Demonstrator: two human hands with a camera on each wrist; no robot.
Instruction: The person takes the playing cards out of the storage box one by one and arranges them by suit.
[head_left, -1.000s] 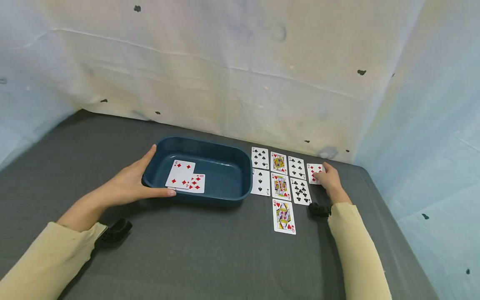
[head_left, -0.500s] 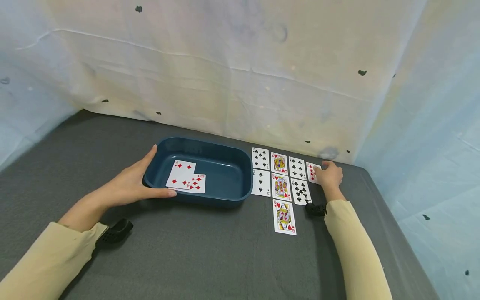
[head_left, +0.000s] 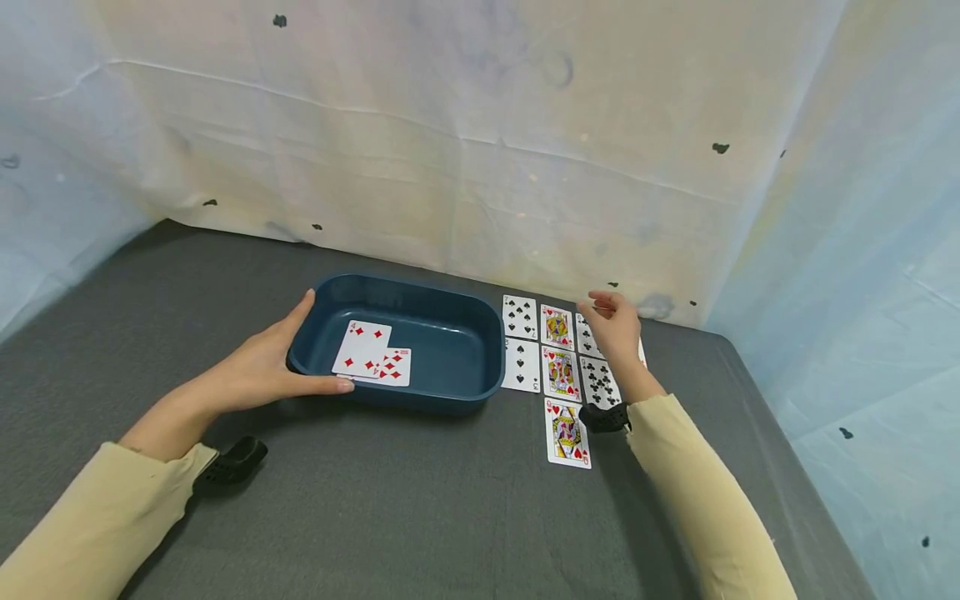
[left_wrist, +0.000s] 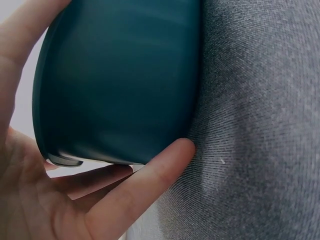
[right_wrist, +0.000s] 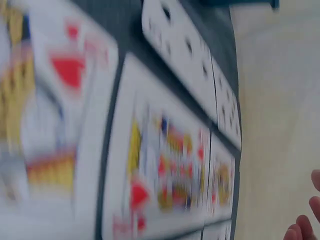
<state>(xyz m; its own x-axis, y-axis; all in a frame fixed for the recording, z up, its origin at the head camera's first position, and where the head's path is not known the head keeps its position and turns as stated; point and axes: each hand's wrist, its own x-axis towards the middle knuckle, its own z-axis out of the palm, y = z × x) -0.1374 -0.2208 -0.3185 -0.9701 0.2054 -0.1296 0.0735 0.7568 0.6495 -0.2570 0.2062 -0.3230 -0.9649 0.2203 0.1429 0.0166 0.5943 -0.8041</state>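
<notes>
My left hand [head_left: 251, 367] grips the left end of a dark blue plastic tub [head_left: 431, 402], thumb at the front and fingers spread round the end. In the left wrist view its fingers [left_wrist: 142, 187] lie against the tub's outer wall [left_wrist: 125, 85]. Inside the tub, a four of diamonds [head_left: 362, 346] overlaps another diamond card [head_left: 397, 367]. My right hand [head_left: 618, 329] hovers over the clubs cards at the right, fingers loosely bent, nothing visible in them. It partly covers the upper clubs card [head_left: 587, 337]; behind it only the white edge of the diamond card [head_left: 642, 352] shows.
Face-up cards lie in columns right of the tub: a seven of spades [head_left: 520, 317], a lower spades card [head_left: 521, 365], a jack [head_left: 557, 327], king [head_left: 562, 373] and queen of hearts [head_left: 567, 433], and another clubs card [head_left: 600, 383]. A draped cloth wall [head_left: 450, 167] borders the grey table.
My right hand has come off the diamond card at the far right and moved left and up over the clubs column. The left hand and tub stay put.
</notes>
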